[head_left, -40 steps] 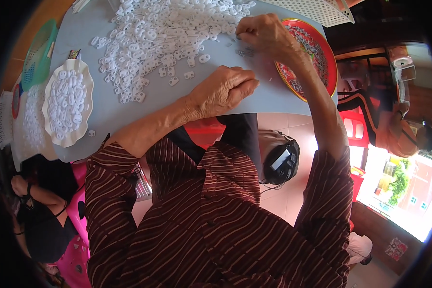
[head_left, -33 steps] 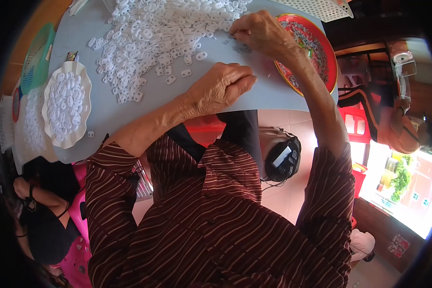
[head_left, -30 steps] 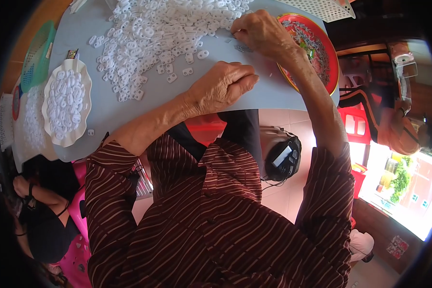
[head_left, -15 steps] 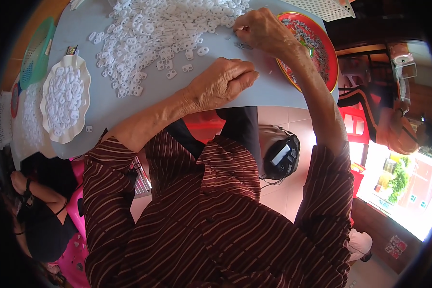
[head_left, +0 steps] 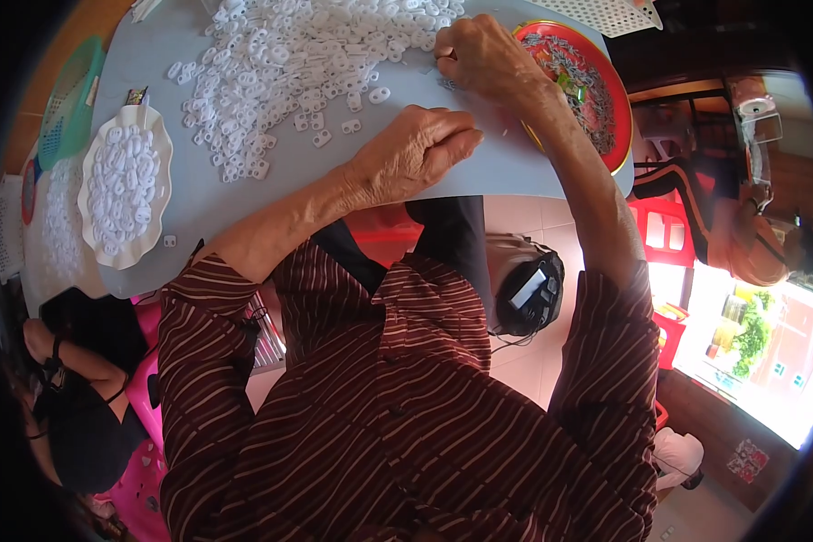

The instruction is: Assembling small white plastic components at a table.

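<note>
My left hand (head_left: 414, 155) is closed over the table's near edge, thumb pressed on the curled fingers; whatever it holds is hidden. Farther out and to the right, my right hand (head_left: 488, 59) bends its fingertips together just above the tabletop, and what lies in them cannot be made out. A few small grey pins (head_left: 446, 84) lie beside those fingertips. Beyond both hands spreads a large heap of small white plastic pieces with holes (head_left: 289, 68). Under and beside my right forearm sits a round red tray (head_left: 616, 116) of grey pins, with something green among them.
A scalloped white dish (head_left: 161, 194) full of white pieces stands on the grey table (head_left: 194, 203) at left, near a green basket (head_left: 72, 99). A white perforated basket (head_left: 610, 18) is at far right. Another person's arm (head_left: 86, 361) shows at lower left, beside a pink chair (head_left: 144, 397).
My right hand has shifted very slightly left, its fingertips still low over the table by the grey pins. My left hand stays closed in nearly the same place.
</note>
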`<state>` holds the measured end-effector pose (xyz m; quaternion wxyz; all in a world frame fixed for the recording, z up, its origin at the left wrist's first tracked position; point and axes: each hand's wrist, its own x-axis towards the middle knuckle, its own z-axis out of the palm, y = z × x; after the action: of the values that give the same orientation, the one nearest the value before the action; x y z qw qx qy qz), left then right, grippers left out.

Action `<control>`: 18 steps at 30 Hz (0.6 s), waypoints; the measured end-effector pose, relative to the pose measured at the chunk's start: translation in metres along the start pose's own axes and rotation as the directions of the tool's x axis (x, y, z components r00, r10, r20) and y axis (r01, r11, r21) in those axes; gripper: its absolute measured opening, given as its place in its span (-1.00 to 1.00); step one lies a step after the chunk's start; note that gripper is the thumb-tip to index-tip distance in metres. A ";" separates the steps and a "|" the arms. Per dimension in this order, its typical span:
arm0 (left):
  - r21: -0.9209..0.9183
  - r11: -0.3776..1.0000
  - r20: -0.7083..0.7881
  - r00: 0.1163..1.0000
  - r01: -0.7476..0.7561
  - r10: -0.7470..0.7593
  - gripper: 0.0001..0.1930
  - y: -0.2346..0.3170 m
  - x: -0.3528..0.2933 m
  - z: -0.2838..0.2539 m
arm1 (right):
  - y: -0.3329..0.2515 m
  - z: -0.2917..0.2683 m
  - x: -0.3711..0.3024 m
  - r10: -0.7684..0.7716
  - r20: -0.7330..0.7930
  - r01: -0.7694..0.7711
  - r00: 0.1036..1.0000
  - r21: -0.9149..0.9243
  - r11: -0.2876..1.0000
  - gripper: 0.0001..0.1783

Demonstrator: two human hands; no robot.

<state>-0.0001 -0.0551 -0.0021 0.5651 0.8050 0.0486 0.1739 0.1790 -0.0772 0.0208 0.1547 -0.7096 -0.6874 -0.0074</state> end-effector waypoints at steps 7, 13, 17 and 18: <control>-0.051 0.998 -0.006 0.999 0.048 -0.049 -0.71 -0.003 0.002 -0.007 | 0.002 -0.016 -0.003 0.013 0.019 -0.016 1.000 0.206 0.978 -0.84; -0.200 0.979 -0.241 0.967 0.037 -0.086 -0.65 -0.011 0.009 -0.020 | -0.005 -0.033 -0.016 0.224 0.235 -0.324 0.946 0.634 0.702 -0.81; -0.220 0.975 -0.294 0.950 0.036 -0.101 -0.65 -0.016 0.013 -0.030 | -0.009 -0.035 -0.020 0.215 0.244 -0.323 0.946 0.644 0.693 -0.82; -0.219 0.975 -0.291 0.951 0.038 -0.102 -0.65 -0.017 0.013 -0.031 | -0.008 -0.035 -0.021 0.229 0.229 -0.323 0.946 0.612 0.722 -0.81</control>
<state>0.0039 -0.0176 -0.0052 0.6392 0.7025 0.1437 0.2780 0.1766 -0.1050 0.0509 0.3398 -0.7068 -0.5432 0.2999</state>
